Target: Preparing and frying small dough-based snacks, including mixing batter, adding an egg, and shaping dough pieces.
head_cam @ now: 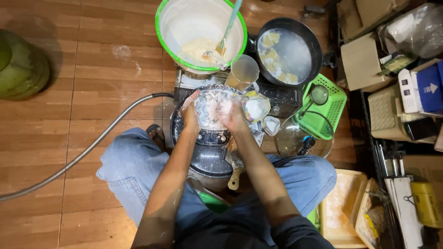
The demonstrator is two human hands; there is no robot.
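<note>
1. Left hand (190, 115) rests on the left rim of the round dark flour-dusted pan (208, 138), fingers curled over the edge, gripping it.
2. Right hand (230, 116) sits over the pan's middle-right, floury, fingers bent inward; cannot tell whether it grips anything.
3. White floury dough patch (208, 108) lies in the pan between both hands.
4. Pan sits on the wooden-look tiled floor (92, 83) in front of the person's knees in blue jeans (131, 170).
5. Clear plastic bag of white powder (254, 107) is just beside the right hand.
6. White bowl with green rim (175, 27) holds pale batter and a light blue-handled brush (228, 27), beyond the pan.
7. Black frying pan (310, 41) with pale pieces in liquid sits to the right of the bowl.
8. Clear plastic cup (244, 70) stands between the bowl and the black pan.
9. Green plastic basket (330, 103) and glass lid (295, 138) lie right of the hands.
10. Grey hose (87, 150) runs across the floor on the left.
</note>
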